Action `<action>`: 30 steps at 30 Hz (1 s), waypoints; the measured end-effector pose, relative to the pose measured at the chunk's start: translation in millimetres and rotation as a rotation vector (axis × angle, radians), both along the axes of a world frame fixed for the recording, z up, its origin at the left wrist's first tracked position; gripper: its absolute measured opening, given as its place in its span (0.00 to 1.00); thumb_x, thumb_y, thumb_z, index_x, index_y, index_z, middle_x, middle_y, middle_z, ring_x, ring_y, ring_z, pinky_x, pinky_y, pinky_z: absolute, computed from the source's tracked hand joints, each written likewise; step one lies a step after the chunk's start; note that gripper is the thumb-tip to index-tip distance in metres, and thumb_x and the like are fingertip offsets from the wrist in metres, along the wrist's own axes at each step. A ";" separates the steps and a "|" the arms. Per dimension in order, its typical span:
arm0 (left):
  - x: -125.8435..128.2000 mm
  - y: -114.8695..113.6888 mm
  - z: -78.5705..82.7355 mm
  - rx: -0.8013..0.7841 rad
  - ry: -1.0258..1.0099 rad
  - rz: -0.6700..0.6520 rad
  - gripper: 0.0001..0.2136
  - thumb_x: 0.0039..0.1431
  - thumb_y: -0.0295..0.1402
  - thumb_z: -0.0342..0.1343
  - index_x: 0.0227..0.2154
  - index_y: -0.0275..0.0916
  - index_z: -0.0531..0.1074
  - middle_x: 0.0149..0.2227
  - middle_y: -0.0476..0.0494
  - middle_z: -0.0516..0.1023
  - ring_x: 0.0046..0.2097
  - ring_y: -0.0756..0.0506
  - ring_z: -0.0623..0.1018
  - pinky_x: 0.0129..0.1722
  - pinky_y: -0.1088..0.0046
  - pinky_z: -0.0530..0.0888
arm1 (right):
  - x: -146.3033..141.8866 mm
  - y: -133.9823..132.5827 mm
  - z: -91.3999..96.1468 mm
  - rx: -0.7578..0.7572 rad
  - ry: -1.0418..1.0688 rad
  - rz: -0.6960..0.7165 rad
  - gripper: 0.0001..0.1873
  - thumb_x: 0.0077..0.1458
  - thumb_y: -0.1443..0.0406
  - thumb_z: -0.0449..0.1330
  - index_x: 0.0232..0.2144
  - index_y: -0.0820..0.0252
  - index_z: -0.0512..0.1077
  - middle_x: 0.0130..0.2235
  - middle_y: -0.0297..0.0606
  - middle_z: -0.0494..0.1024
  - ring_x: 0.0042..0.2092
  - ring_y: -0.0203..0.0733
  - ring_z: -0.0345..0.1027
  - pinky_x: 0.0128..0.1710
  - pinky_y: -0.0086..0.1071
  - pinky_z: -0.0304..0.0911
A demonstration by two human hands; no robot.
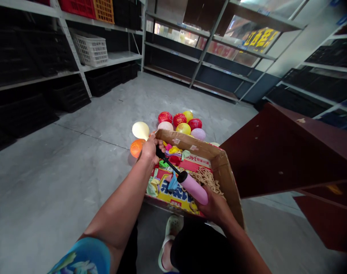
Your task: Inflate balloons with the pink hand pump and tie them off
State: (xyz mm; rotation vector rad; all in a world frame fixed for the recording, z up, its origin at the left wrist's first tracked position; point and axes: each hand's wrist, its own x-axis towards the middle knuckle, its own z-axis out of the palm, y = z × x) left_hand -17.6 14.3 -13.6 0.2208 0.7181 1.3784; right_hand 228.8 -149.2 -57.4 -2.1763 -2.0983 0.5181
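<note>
My right hand (214, 207) is closed round the pink barrel of a hand pump (194, 188). My left hand (150, 149) grips the pump's black handle, with the rod pulled out from the barrel. A limp blue balloon (172, 183) hangs at the barrel's dark end. Both hands work over an open cardboard box (227, 171) that holds several flat, uninflated balloons and a tangle of tan string (207, 179). Beyond the box, several inflated balloons (179, 119) in red, yellow, white, orange and lilac lie on the grey floor.
A dark red wooden table (287, 152) stands right of the box. Metal shelving with black crates lines the left, back and right; a white basket (90, 49) sits on a left shelf. My foot in a pale sandal (170, 236) shows below the box.
</note>
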 end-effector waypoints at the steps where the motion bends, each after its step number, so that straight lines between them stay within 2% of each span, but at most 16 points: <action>1: 0.8 -0.2 -0.3 0.002 0.013 -0.004 0.13 0.59 0.39 0.47 0.22 0.39 0.59 0.16 0.50 0.63 0.15 0.53 0.61 0.13 0.77 0.60 | -0.9 0.5 -1.3 0.003 -0.011 -0.003 0.15 0.46 0.61 0.60 0.38 0.55 0.67 0.33 0.38 0.78 0.34 0.44 0.71 0.29 0.29 0.53; 3: 3.6 -1.9 -0.6 0.013 0.053 -0.005 0.13 0.59 0.38 0.47 0.23 0.37 0.62 0.20 0.47 0.68 0.15 0.53 0.63 0.14 0.77 0.60 | -7.9 3.2 -2.1 0.010 -0.012 0.003 0.15 0.45 0.61 0.60 0.38 0.56 0.67 0.33 0.39 0.78 0.34 0.45 0.72 0.29 0.29 0.52; 6: 8.0 -5.8 -0.1 0.038 0.106 0.000 0.04 0.55 0.30 0.50 0.30 0.35 0.67 0.29 0.42 0.76 0.19 0.52 0.70 0.15 0.77 0.61 | -26.2 10.4 0.8 0.030 -0.003 0.021 0.17 0.46 0.61 0.60 0.41 0.56 0.66 0.34 0.39 0.79 0.34 0.45 0.72 0.28 0.29 0.51; 8: 9.8 -7.4 -0.1 0.026 0.121 -0.004 0.08 0.49 0.24 0.51 0.35 0.35 0.68 0.32 0.41 0.77 0.21 0.51 0.73 0.15 0.78 0.60 | -39.1 16.8 4.5 0.049 -0.023 0.020 0.18 0.46 0.60 0.60 0.41 0.56 0.66 0.34 0.40 0.79 0.33 0.44 0.71 0.28 0.29 0.50; 11: 10.8 -7.7 -1.9 0.006 0.126 -0.034 0.08 0.43 0.21 0.49 0.29 0.34 0.68 0.30 0.40 0.76 0.20 0.52 0.71 0.15 0.79 0.58 | -54.0 25.6 10.6 0.075 -0.047 0.008 0.18 0.47 0.60 0.60 0.42 0.56 0.66 0.35 0.40 0.78 0.33 0.43 0.71 0.27 0.28 0.48; 14: 10.7 -7.0 -4.5 0.033 0.118 -0.045 0.05 0.41 0.20 0.47 0.20 0.35 0.62 0.24 0.44 0.72 0.18 0.54 0.66 0.15 0.80 0.58 | -60.4 28.3 15.9 0.082 -0.030 0.008 0.18 0.47 0.61 0.60 0.42 0.56 0.65 0.35 0.40 0.78 0.33 0.43 0.71 0.27 0.28 0.48; 18: 6.7 -5.0 -4.8 0.071 0.062 -0.057 0.07 0.40 0.20 0.46 0.17 0.37 0.56 0.17 0.51 0.61 0.16 0.55 0.60 0.14 0.80 0.57 | -49.6 19.3 17.9 0.052 -0.037 0.000 0.15 0.47 0.61 0.60 0.39 0.56 0.66 0.33 0.39 0.78 0.32 0.43 0.71 0.27 0.28 0.50; 25: -6.5 0.3 1.8 0.081 -0.035 0.013 0.08 0.43 0.20 0.46 0.20 0.39 0.56 0.18 0.53 0.59 0.16 0.55 0.58 0.13 0.80 0.58 | 1.9 -2.5 4.6 -0.006 -0.003 -0.021 0.15 0.47 0.61 0.60 0.39 0.55 0.68 0.36 0.39 0.78 0.35 0.44 0.71 0.31 0.29 0.55; 27: -7.0 -0.2 2.7 0.084 -0.038 0.018 0.08 0.43 0.20 0.46 0.20 0.39 0.55 0.18 0.53 0.58 0.16 0.55 0.58 0.13 0.80 0.58 | 6.5 -4.2 2.5 -0.010 -0.004 -0.030 0.15 0.47 0.61 0.59 0.39 0.56 0.67 0.36 0.40 0.78 0.36 0.45 0.71 0.31 0.29 0.55; 30: -3.6 -2.1 1.5 0.089 -0.043 0.017 0.09 0.45 0.21 0.47 0.20 0.39 0.54 0.18 0.53 0.57 0.16 0.55 0.58 0.13 0.80 0.57 | -2.5 0.2 3.6 0.002 -0.024 -0.029 0.15 0.46 0.62 0.60 0.38 0.56 0.67 0.36 0.40 0.78 0.35 0.46 0.71 0.30 0.30 0.54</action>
